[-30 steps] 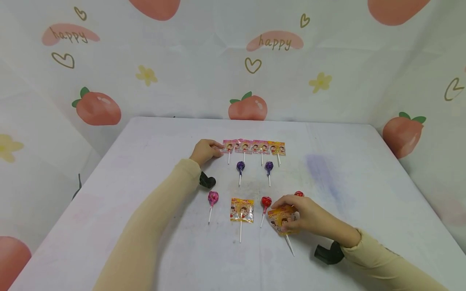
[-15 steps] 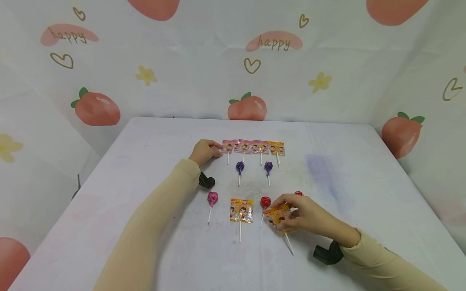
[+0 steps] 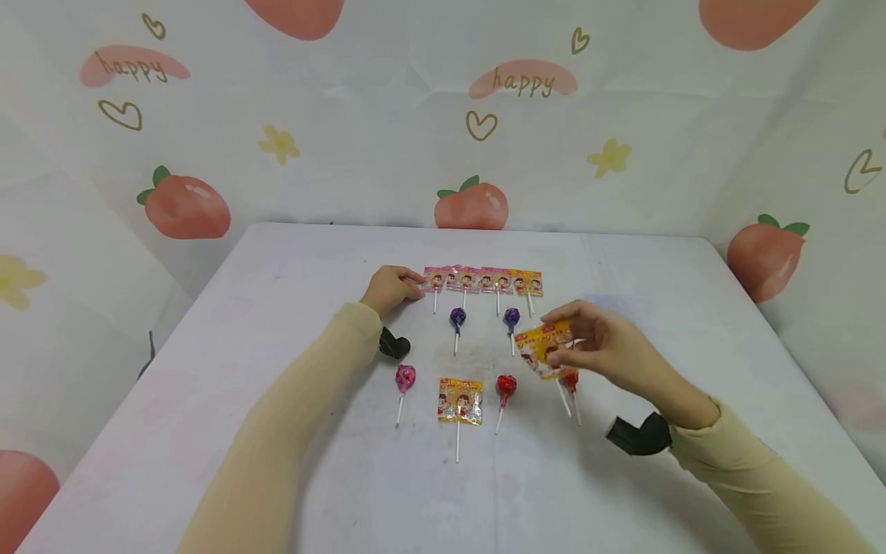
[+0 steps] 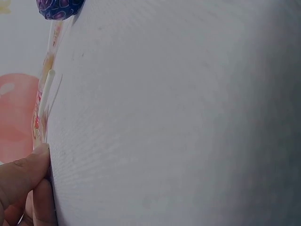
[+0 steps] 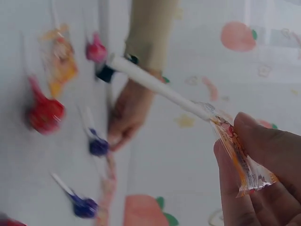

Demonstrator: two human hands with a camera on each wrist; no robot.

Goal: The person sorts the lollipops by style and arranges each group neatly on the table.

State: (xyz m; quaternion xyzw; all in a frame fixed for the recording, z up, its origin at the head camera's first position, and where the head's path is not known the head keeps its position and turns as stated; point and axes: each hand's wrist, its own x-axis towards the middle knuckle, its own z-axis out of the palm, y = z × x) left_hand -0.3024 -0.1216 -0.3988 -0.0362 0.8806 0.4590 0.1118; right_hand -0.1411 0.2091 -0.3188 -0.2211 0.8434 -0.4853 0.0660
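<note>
My right hand (image 3: 616, 354) pinches an orange-wrapped lollipop (image 3: 542, 348) by its flat wrapper, above the table. In the right wrist view, thumb and fingers grip that wrapper, and the white stick (image 5: 160, 89) points away from the hand. At the far row's left end, my left hand (image 3: 391, 290) holds the edge of a pink-wrapped lollipop (image 3: 434, 278) between thumb and fingers. Beside it lie two more pink-wrapped lollipops (image 3: 497, 280) and an orange-wrapped one (image 3: 529, 282). One red lollipop (image 3: 571, 381) is partly hidden behind the raised wrapper.
Two purple lollipops (image 3: 457, 317) lie below the far row. Nearer are a pink lollipop (image 3: 405, 377), a flat orange-wrapped lollipop (image 3: 460, 400) and another red lollipop (image 3: 506, 386). A patterned cloth (image 3: 346, 100) hangs behind the white table (image 3: 346, 492).
My right hand has lifted the orange-wrapped lollipop and carried it toward the far side, uncovering more of the red lollipops. The left hand stays in place.
</note>
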